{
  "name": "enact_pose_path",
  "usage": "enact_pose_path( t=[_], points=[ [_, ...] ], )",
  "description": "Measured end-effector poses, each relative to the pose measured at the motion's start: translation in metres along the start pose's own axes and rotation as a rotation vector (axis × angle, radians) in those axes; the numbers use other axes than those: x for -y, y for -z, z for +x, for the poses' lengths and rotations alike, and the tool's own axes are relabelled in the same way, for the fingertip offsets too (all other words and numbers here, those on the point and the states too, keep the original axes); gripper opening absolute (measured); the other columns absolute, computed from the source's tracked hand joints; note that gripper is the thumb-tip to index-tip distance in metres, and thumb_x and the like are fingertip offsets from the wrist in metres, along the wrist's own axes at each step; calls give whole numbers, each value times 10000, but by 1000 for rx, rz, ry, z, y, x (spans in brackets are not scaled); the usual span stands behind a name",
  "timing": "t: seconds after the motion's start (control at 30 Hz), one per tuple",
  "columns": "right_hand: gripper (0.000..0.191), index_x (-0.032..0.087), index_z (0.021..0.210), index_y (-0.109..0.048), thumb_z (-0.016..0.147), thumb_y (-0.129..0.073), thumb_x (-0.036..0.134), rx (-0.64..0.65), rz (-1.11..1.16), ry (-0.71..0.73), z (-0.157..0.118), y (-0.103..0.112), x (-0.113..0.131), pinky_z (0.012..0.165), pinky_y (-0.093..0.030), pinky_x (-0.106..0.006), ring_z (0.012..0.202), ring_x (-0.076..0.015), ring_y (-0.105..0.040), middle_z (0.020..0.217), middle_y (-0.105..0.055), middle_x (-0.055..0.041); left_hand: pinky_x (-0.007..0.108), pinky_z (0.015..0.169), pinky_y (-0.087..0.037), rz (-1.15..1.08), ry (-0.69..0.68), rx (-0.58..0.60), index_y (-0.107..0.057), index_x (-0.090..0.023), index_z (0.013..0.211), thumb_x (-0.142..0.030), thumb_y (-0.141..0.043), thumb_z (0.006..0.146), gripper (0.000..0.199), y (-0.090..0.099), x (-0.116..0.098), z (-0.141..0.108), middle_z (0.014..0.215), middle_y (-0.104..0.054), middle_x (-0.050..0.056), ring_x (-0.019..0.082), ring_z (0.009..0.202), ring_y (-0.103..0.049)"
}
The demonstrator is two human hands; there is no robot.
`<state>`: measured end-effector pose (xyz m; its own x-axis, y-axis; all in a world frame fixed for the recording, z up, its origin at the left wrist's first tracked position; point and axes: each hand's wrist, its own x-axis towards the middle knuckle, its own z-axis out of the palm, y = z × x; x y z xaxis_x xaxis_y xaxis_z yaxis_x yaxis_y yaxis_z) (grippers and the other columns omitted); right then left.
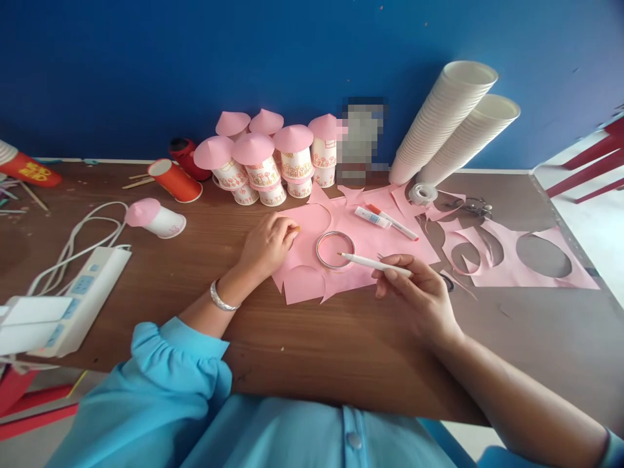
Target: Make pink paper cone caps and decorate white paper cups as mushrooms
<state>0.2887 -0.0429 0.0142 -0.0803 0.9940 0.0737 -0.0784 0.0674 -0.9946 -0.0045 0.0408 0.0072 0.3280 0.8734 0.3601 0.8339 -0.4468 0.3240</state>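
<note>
My right hand (414,292) holds a white pen (373,262), its tip pointing left over a round tape ring (336,250). The ring lies on pink paper (361,273) with curved cut edges. At the paper's left part, my left hand (270,244) has its fingers closed on a small orange-brown thing, perhaps a pen cap (297,229). A glue bottle (372,217) and a red-and-white marker (394,222) lie on the paper behind the ring.
Paper cups with pink cone roofs (253,151) stand near the blue wall. Tall cup stacks (443,120) lean at the back right. Scissors (475,208) and cut pink scraps (502,276) lie right. Left are a power strip (88,299), a red cup (175,181) and a tipped cup (168,222).
</note>
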Motion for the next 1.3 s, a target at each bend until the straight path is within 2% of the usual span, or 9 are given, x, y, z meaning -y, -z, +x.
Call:
enact_pose_path(
  t=[0.07, 0.17, 0.33, 0.57, 0.7, 0.83, 0.93, 1.13, 1.3],
  points=[
    [164, 198, 1002, -688, 949, -720, 349, -7, 101, -60, 2, -1, 1, 605, -541, -304, 584, -136, -647, 801, -755, -27, 327, 777, -545, -181, 1, -20, -642, -185, 1032, -279, -608, 999, 105, 7, -12, -2, 1013, -720, 74, 197, 878, -676],
    [225, 189, 986, -695, 924, -744, 400, -18, 146, -86, 2, -3, 3, 589, -538, -302, 565, -133, -640, 785, -756, -29, 271, 700, -539, -387, -34, 19, -636, -195, 1032, -308, -634, 998, 118, 14, -31, -6, 977, -745, 36, 141, 774, -674],
    [248, 182, 977, -710, 905, -766, 413, -15, 140, -94, 2, -2, 3, 595, -545, -297, 561, -129, -642, 777, -760, -25, 283, 787, -566, -494, -173, 68, -643, -198, 1019, -292, -638, 1003, 95, 12, -50, -11, 977, -751, 49, 162, 889, -714],
    [225, 190, 999, -729, 925, -743, 402, 35, 40, -107, 2, 0, 3, 621, -560, -290, 572, -127, -652, 766, -758, -17, 293, 776, -576, -459, -242, 59, -622, -198, 1045, -243, -642, 998, 68, 7, -50, -13, 974, -735, 47, 152, 847, -700],
    [245, 186, 1011, -714, 965, -676, 424, 67, -149, -34, 0, -2, 6, 626, -581, -306, 595, -151, -682, 724, -749, -16, 313, 811, -587, -431, -290, 65, -613, -205, 1045, -215, -630, 1000, 49, 7, -52, -16, 977, -728, 53, 169, 905, -714],
    [246, 189, 1070, -702, 1002, -621, 411, 135, -273, 42, -6, -3, 3, 544, -566, -275, 527, -136, -682, 712, -745, 0, 303, 804, -594, -400, -348, 56, -606, -208, 1049, -194, -626, 999, 55, 8, -55, -18, 972, -729, 49, 164, 894, -721],
    [280, 180, 1092, -695, 1028, -580, 427, 147, -252, 22, -11, -5, 1, 517, -546, -257, 495, -125, -672, 693, -734, 10, 298, 832, -603, -379, -391, 18, -610, -201, 1057, -178, -647, 985, 84, 9, -56, -19, 968, -740, 46, 158, 904, -731],
    [390, 174, 998, -686, 1004, -584, 550, 121, -124, -114, -13, -10, 1, 457, -498, -246, 448, -126, -626, 625, -694, 12, 285, 842, -622, -316, -468, -34, -614, -200, 1093, -145, -663, 969, 144, 11, -58, -21, 953, -762, 31, 154, 906, -749],
    [432, 174, 958, -663, 981, -586, 598, 177, -66, -186, -9, -11, -1, 466, -499, -249, 455, -124, -615, 631, -674, 12, 305, 859, -623, -304, -495, -68, -630, -210, 1124, -129, -660, 965, 180, 11, -59, -21, 971, -768, 34, 162, 913, -749]
  ],
)
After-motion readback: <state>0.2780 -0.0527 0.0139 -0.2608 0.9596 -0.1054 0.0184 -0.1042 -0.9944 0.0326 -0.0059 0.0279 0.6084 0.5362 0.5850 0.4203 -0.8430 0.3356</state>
